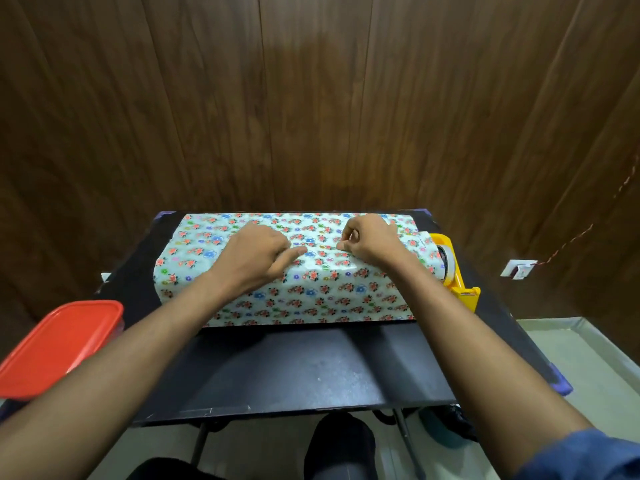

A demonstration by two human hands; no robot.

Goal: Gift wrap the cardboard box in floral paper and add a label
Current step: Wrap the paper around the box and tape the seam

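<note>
The box (pixel 284 271) is a long rectangular block lying crosswise at the far half of a matte black table (pixel 294 368), fully covered on its visible top and near faces by floral paper (pixel 311 299): a pale, slightly glossy sheet printed with small red, blue and green blossoms. The paper's upper edges are rounded rather than creased sharp, and a lapped edge runs along the top face near the front. The left hand (pixel 256 254) lies palm-down on the top face, fingers curled loosely and thumb extended toward the centre, pressing the paper flat. The right hand (pixel 367 242) rests beside it on the same face, knuckles raised, index finger and thumb drawn together at the lapped edge; whether a strip of clear tape is pinched between them cannot be resolved at this distance. Both forearms extend straight from the near edge, the right one emerging from a blue sleeve (pixel 581 455). A yellow plastic tape dispenser (pixel 453 271) stands just beside the box's right end, partly hidden by it. A rectangular container with a smooth red lid (pixel 62 344) sits at the table's left near corner. Dark wood-grain panelling (pixel 311 98) forms the backdrop.
</note>
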